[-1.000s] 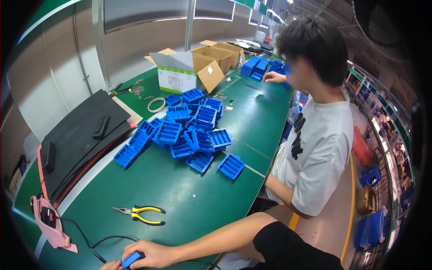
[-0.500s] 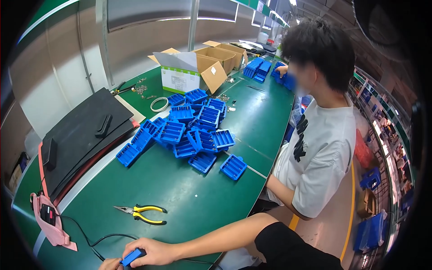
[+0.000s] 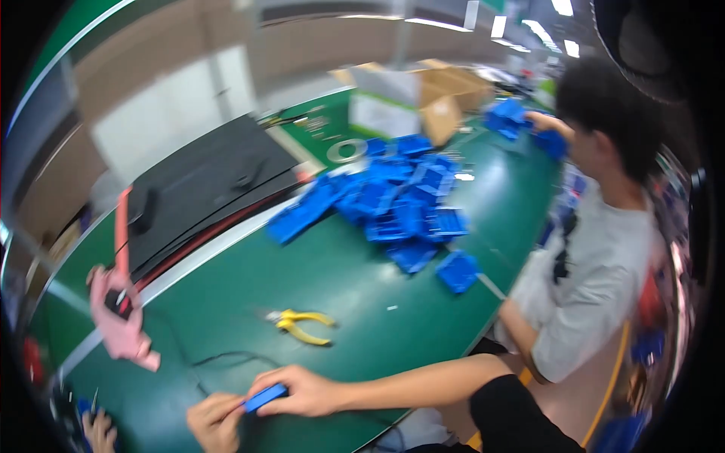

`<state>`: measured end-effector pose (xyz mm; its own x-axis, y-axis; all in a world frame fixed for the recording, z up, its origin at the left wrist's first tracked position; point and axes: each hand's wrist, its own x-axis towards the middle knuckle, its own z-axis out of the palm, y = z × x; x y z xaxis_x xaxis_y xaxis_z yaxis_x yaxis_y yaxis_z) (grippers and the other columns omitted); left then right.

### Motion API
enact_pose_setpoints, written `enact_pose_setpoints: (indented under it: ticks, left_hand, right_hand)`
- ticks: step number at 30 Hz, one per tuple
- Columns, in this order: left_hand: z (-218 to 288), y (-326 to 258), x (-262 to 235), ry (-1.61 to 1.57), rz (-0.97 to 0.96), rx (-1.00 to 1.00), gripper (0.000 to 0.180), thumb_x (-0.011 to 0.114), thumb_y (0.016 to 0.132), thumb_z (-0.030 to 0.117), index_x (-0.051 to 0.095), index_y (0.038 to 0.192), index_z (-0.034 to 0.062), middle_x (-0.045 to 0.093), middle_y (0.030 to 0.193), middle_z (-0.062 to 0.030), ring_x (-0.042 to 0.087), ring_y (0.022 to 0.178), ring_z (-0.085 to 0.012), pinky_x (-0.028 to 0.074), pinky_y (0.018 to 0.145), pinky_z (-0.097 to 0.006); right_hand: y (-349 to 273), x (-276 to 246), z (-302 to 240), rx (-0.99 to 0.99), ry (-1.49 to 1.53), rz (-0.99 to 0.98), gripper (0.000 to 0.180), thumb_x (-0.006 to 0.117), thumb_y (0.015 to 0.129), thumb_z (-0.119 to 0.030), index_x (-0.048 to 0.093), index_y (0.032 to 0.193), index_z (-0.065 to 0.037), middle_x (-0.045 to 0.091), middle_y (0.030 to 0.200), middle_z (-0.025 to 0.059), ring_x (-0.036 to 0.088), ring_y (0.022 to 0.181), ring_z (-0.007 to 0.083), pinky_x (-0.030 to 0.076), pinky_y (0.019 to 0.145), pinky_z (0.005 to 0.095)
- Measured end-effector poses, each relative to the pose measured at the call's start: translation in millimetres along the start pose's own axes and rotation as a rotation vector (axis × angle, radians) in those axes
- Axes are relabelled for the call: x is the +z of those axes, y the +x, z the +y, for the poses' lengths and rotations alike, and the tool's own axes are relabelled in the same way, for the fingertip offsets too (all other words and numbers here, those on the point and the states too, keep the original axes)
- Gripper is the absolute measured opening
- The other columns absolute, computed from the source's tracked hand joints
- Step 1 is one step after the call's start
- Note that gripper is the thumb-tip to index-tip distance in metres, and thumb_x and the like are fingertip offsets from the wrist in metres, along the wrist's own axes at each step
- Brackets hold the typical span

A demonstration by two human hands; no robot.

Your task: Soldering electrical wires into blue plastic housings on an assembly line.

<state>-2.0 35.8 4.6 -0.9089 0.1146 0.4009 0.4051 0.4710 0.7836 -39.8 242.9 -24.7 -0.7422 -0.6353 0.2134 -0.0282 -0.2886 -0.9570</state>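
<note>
Gripping the small blue case (image 3: pixel 264 399) above the green bench (image 3: pixel 226 294), at six o'clock, the right hand (image 3: pixel 302 390) clamps its two-o'clock end; the left hand (image 3: pixel 214 419) curls by its eight-o'clock end, its hold too blurred to tell. An off-line push could twist the case free. Its long axis runs eight to two. The black cable (image 3: pixel 238 353), toward eleven, might snag a finger.

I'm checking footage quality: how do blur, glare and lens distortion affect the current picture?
Head view: blur, probably from camera motion, smears the piled blue battery holders and softens the yellow-handled pliers; head view: a pale sheen shows on the green tabletop, and the ceiling lights look blown out; head view: fisheye distortion curves straight edges, with dark corners around the rim.
</note>
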Motion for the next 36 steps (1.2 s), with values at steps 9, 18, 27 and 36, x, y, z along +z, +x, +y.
enact_pose_setpoints:
  ticks: [9,18,27,36]
  left_hand:
    - [9.9,15.7,7.4,-0.15,-0.111,-0.082,0.013,0.068,0.077,-0.004,0.074,0.089,-0.0019,0.071,0.08,-0.0134,0.069,0.07,-0.0216,0.054,0.065,-0.029]
    - [10.9,10.9,12.9,-0.016,-0.061,0.02,0.035,0.081,0.071,0.006,0.066,0.102,-0.0013,0.069,0.092,-0.0121,0.068,0.078,-0.0225,0.054,0.072,-0.031]
    - [12.5,9.4,12.1,0.078,0.016,0.171,0.033,0.081,0.071,0.005,0.069,0.102,0.001,0.07,0.092,-0.012,0.069,0.078,-0.0248,0.055,0.07,-0.031]
    - [12.4,2.6,13.2,0.204,0.032,0.173,0.032,0.077,0.071,0.003,0.071,0.102,-0.0001,0.07,0.091,-0.0163,0.069,0.079,-0.0287,0.055,0.072,-0.033]
  right_hand:
    - [-1.0,-11.3,-9.8,0.149,-0.045,0.082,0.019,0.071,0.083,-0.003,0.068,0.101,0.001,0.065,0.096,0.006,0.06,0.086,0.0124,0.048,0.078,0.0258]
    - [2.0,-6.8,-4.5,0.041,0.076,0.224,0.028,0.069,0.085,-0.007,0.06,0.111,-0.001,0.058,0.106,0.0051,0.056,0.1,0.0142,0.044,0.09,0.0282]
    - [1.8,-11.9,-9.6,0.001,-0.17,0.156,0.025,0.075,0.078,-0.002,0.068,0.102,0.002,0.066,0.104,0.0119,0.062,0.094,0.018,0.048,0.084,0.0299]
    - [5.8,-10.1,1.3,-0.007,-0.068,0.081,0.026,0.074,0.083,-0.009,0.066,0.106,-0.001,0.063,0.105,0.0075,0.058,0.097,0.0138,0.045,0.087,0.0278]
